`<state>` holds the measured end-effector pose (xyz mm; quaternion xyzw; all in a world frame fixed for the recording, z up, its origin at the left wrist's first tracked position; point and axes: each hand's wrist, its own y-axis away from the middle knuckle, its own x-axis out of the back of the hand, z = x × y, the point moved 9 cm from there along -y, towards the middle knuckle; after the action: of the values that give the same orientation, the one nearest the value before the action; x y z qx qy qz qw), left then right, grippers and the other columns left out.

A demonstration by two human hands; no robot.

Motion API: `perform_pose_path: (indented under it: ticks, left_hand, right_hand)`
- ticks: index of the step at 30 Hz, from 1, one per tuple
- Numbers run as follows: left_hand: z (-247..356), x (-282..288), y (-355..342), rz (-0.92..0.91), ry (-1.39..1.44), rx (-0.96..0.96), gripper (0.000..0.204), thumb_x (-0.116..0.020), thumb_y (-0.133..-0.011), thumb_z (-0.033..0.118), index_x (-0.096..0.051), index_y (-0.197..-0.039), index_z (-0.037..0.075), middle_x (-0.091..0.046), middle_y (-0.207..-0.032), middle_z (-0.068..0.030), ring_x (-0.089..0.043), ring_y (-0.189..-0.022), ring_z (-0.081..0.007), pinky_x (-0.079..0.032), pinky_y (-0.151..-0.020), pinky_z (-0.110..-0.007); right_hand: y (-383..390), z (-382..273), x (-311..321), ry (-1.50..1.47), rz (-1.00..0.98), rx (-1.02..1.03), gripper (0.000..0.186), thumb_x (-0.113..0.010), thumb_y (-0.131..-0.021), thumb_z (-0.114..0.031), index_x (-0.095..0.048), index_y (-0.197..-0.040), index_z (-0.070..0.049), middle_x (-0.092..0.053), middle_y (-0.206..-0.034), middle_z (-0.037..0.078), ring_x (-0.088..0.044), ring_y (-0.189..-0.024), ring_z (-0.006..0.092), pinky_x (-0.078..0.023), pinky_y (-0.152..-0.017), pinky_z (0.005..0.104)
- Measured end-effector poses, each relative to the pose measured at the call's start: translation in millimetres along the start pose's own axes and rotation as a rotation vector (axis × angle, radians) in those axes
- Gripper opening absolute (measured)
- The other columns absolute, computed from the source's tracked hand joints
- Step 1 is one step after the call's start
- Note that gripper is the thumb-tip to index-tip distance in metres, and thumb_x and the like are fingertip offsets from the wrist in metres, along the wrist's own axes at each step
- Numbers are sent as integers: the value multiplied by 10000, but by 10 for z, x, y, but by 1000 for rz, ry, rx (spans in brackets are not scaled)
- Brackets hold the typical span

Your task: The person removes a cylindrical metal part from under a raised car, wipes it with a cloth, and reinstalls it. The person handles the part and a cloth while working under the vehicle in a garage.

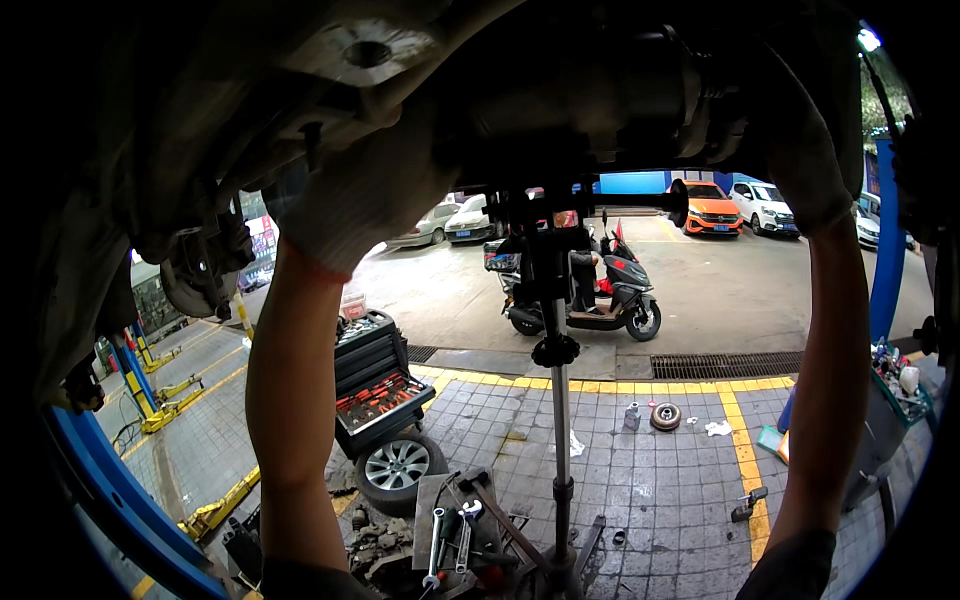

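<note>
Your gloved left hand point(365, 195) is up by the left end of the dark part point(600, 90), which hangs overhead in the middle, maybe to keep it steady; I cannot tell how those fingers sit; below, the tool chest point(365, 345) has its drawer point(392, 420) out, likely for easy reach; the wheel point(400, 468) lies beside it; nearer, wrenches point(435, 545) lie close by; the pole point(560, 430) stands upright under the part, likely to take its weight; your right hand point(815, 170) is raised on the right, its fingers hidden too.
</note>
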<state>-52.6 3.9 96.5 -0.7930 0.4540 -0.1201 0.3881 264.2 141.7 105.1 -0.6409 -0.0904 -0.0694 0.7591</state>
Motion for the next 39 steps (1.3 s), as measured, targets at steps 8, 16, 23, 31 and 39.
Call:
perform_pose_path:
  ticks: [8, 16, 23, 31, 39]
  left_hand:
    - [-127, -10, 17, -37, 30, 47, 521, -633, -1010, 370, -566, -1407, 40, -648, -1317, -191, -634, -1221, -314, -488, -1070, -424]
    - [-50, -4, 71, 144, 34, 143, 535, -647, -1000, 369, -560, -1415, 42, -634, -1337, -193, -622, -1240, -320, -480, -1082, -426]
    - [-81, -42, 145, 115, 76, 135, 551, -661, -990, 368, -554, -1423, 45, -621, -1358, -195, -609, -1258, -326, -472, -1094, -428]
    - [-34, -164, 136, 30, 120, 74, 570, -677, -978, 367, -547, -1432, 47, -605, -1381, -198, -595, -1279, -334, -463, -1108, -430]
    - [-57, -131, 148, 49, 167, 67, 590, -693, -967, 366, -540, -1441, 50, -589, -1404, -200, -581, -1300, -341, -454, -1121, -432]
  right_hand:
    - [-144, -318, -284, 427, 71, -92, 560, -612, -1007, -25, -438, -1538, -60, -602, -1417, 140, -622, -1263, 207, -533, -1043, 309]
    - [-198, -746, -508, 743, 12, 214, 491, -679, -956, -46, -544, -1426, -9, -661, -1273, 171, -673, -1143, 269, -573, -960, 345]
    - [-269, -523, -387, 620, 22, 186, 495, -688, -896, 25, -561, -1372, -12, -660, -1223, 160, -696, -1079, 299, -584, -934, 361]
    - [-244, -662, -455, 1054, -79, 340, 443, -691, -887, 13, -587, -1317, -2, -669, -1205, 163, -691, -1108, 275, -596, -910, 357]
    - [-398, -665, -577, 1027, -74, 330, 285, -673, -936, -33, -631, -1216, 2, -682, -1129, 146, -701, -1022, 229, -596, -899, 311]
